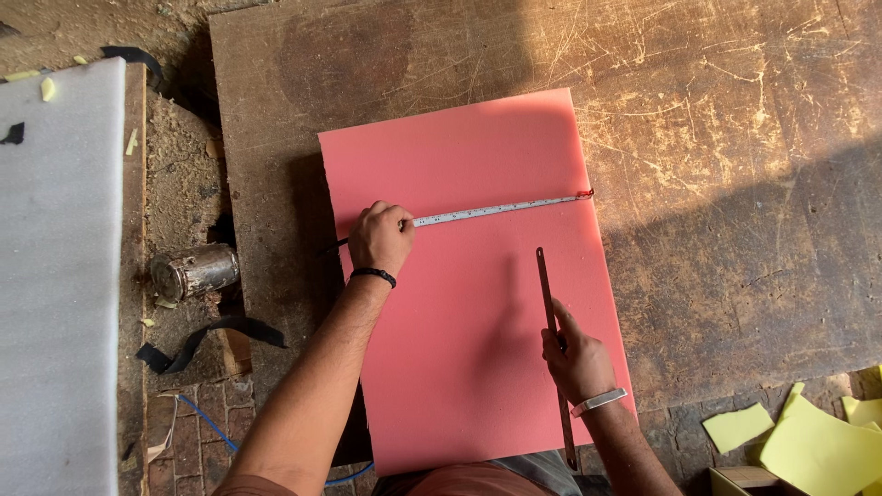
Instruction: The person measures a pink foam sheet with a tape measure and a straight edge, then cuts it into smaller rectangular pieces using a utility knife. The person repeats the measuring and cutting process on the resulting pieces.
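Observation:
A pink foam sheet [478,303] lies flat on a scratched wooden board [717,165]. A white measuring tape [496,210] stretches across the sheet, its hooked end at the sheet's right edge. My left hand [378,239], with a black wristband, presses the tape's near end against the sheet close to its left edge, and something thin and dark pokes out to its left. My right hand [577,360], wearing a silver bracelet, grips a long thin dark metal strip [553,340] that lies along the sheet, pointing away from me.
A white foam slab [55,276] fills the left side. A dirty metal can [195,271] lies beside it, with a black strap [207,338] below. Yellow foam offcuts [808,441] sit at the lower right. A blue cord [216,427] runs over the brick floor.

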